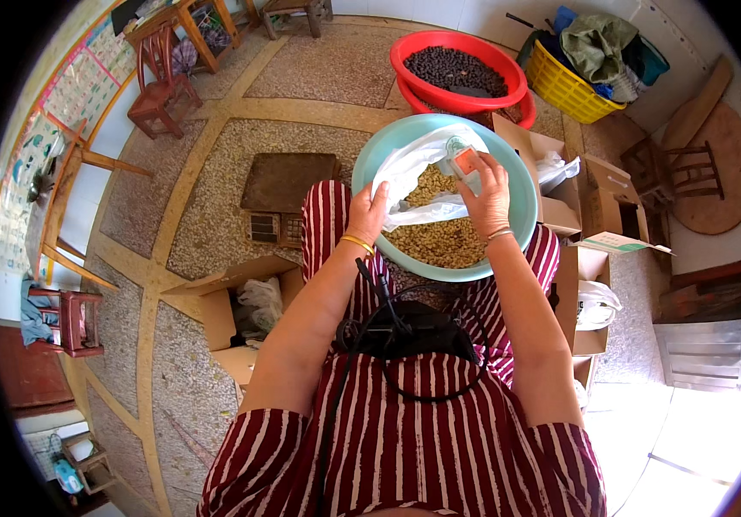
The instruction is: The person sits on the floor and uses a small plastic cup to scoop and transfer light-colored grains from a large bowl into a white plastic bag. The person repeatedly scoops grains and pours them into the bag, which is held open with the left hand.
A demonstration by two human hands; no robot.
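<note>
A pale blue basin (521, 205) sits before me, between my knees, with yellowish bean-like kernels (439, 247) in it. Over the basin a white plastic bag (405, 165) gapes wide, and more kernels show inside its mouth. My left hand (368, 214) is closed on the bag's left edge, thumb up. At the right edge my right hand (487, 200) grips the plastic, its fingers beside a small orange-red patch with a pale border (468, 161). Whether that patch is a loose card or printing on the bag, I cannot tell.
Beyond the basin stands a red tub (508, 69) of dark round pieces, near a yellow basket (568, 86) heaped with cloth. Cardboard boxes with bags flank me at right (590, 267) and left (220, 314). A low wooden stool (288, 181) is at front left.
</note>
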